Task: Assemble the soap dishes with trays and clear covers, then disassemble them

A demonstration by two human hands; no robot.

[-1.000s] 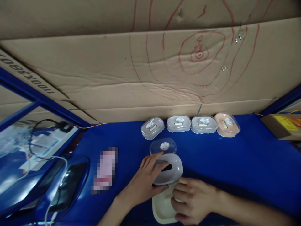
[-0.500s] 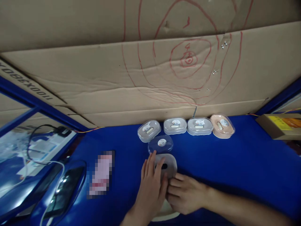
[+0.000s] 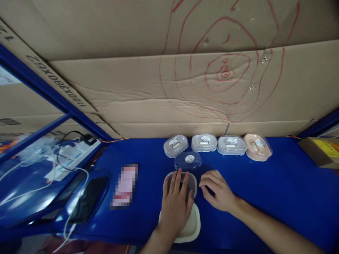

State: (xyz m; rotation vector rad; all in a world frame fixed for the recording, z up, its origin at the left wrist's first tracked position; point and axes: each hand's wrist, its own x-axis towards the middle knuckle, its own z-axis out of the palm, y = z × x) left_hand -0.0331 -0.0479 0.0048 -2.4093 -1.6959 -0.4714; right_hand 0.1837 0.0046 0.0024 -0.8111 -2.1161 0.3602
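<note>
My left hand (image 3: 176, 203) lies with its fingers spread over a grey oval box part (image 3: 194, 181), covering most of it. A dark opening shows between the fingers. Under my left palm and wrist, nearer the front edge, is a cream-coloured tray-like piece (image 3: 195, 225), partly hidden. To the right, apart from the grey part, my right hand (image 3: 218, 190) has curled fingers, thumb bent toward the fingertips. Whether anything is pinched there cannot be made out. Just beyond the left fingers sits a clear oval lid (image 3: 188, 164) with a round sticker.
Along the cardboard wall (image 3: 132, 88) stand several clear-lidded boxes: grey ones (image 3: 203, 144) and a peach one (image 3: 258, 150). A blurred pink item (image 3: 125, 185) lies left, near a cabled dark phone-like device (image 3: 87, 197) and a power strip (image 3: 76, 158). A carton (image 3: 317, 151) stands right.
My right hand has moved right, off the grey part. My left hand stays over the grey part, and more of the cream piece shows. The view has shifted left.
</note>
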